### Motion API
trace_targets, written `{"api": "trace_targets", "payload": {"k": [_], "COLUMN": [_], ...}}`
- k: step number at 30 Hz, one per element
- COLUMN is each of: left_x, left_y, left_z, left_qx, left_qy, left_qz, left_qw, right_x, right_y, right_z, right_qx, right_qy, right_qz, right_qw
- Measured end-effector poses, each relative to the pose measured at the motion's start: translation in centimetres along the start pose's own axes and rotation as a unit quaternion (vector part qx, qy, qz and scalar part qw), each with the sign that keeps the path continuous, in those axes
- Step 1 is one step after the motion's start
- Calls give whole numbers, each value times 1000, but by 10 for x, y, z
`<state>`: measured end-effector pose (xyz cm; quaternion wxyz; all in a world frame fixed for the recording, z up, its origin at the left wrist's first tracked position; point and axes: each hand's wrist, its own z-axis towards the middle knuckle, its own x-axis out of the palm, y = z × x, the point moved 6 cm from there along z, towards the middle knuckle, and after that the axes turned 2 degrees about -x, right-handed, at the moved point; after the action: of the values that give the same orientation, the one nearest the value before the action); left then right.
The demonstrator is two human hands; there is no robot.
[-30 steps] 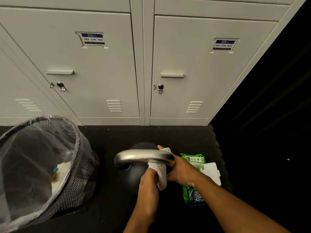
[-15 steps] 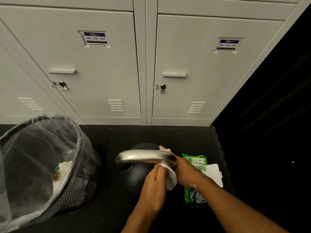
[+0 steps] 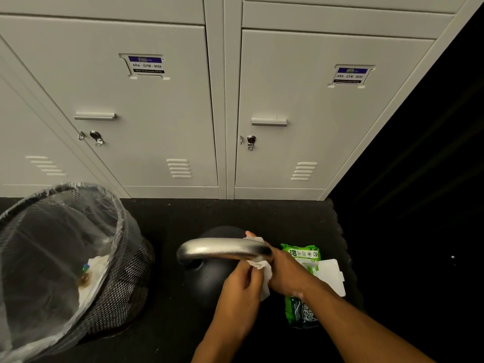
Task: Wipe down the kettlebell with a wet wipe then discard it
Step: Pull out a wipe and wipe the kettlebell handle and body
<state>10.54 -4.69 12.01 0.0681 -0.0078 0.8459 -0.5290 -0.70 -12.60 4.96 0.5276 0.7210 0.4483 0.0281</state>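
A black kettlebell [image 3: 207,281] with a shiny steel handle [image 3: 222,250] stands on the dark floor mat. A white wet wipe [image 3: 263,271] is wrapped round the right end of the handle. My right hand [image 3: 284,271] closes over that end, pressing the wipe to the metal, with a fingertip showing above the handle. My left hand [image 3: 242,289] pinches the wipe's hanging part just below the handle. The wipe's far side is hidden behind the handle and my hands.
A black mesh bin [image 3: 117,292] with a clear liner and some rubbish inside stands to the left. A green wet-wipe pack [image 3: 301,307], lid open, lies right of the kettlebell. Grey lockers [image 3: 162,113] line the back. Darkness lies to the right.
My left hand has moved up along the hanging wipe, from below the handle to right under it. My right hand stays wrapped on the handle's end.
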Motion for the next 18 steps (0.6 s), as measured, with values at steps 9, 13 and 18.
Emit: {"api": "trace_targets", "payload": {"k": [9, 13, 18], "left_x": [-3, -3, -4], "left_y": [7, 11, 14], "left_z": [1, 9, 8], "left_qx": [22, 13, 5], "left_qy": [-16, -17, -19], "left_qz": [44, 75, 61], "left_qw": [999, 997, 998], "right_x": [0, 1, 2], "right_y": [0, -7, -6], "right_z": [2, 4, 4], "right_qx": [-1, -8, -2], "right_qy": [-12, -20, -9], "right_qz": [14, 26, 23], "right_qw": [1000, 999, 1000]}}
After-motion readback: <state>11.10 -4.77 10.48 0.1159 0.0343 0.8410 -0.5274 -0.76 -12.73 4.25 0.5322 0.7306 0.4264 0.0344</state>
